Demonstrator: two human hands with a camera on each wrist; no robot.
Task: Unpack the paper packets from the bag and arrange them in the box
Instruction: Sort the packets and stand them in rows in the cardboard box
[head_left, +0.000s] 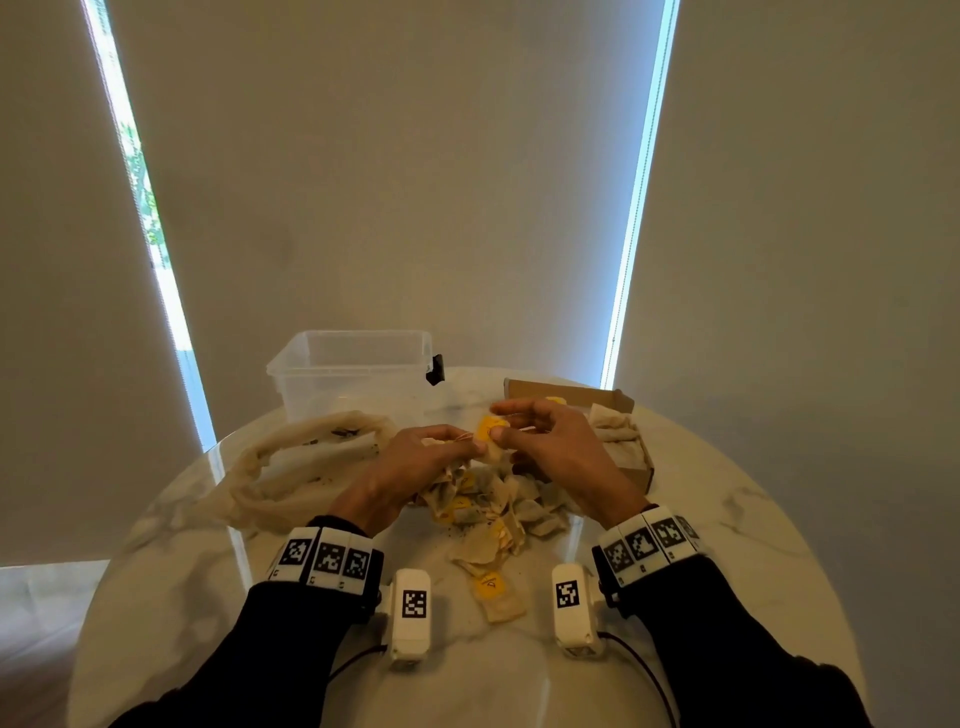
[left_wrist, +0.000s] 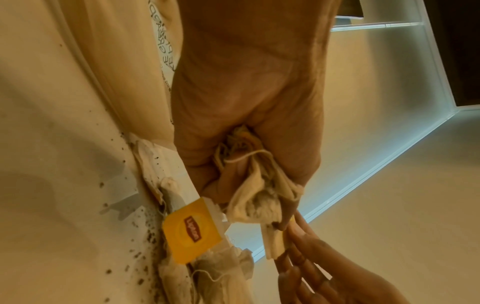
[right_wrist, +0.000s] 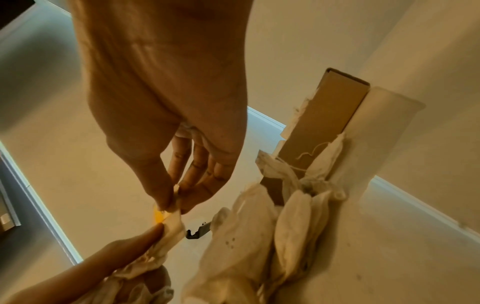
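Left hand (head_left: 415, 462) clenches packets (left_wrist: 259, 197); right hand (head_left: 550, 441) fingers pinch one; box (head_left: 631, 457) half-hidden.

Crumpled beige paper packets (head_left: 493, 512) with yellow tags lie heaped at the middle of the surface; the limp pale bag (head_left: 291, 462) slumps open at the left, and the brown cardboard box (head_left: 618, 431) at the far right holds several packets
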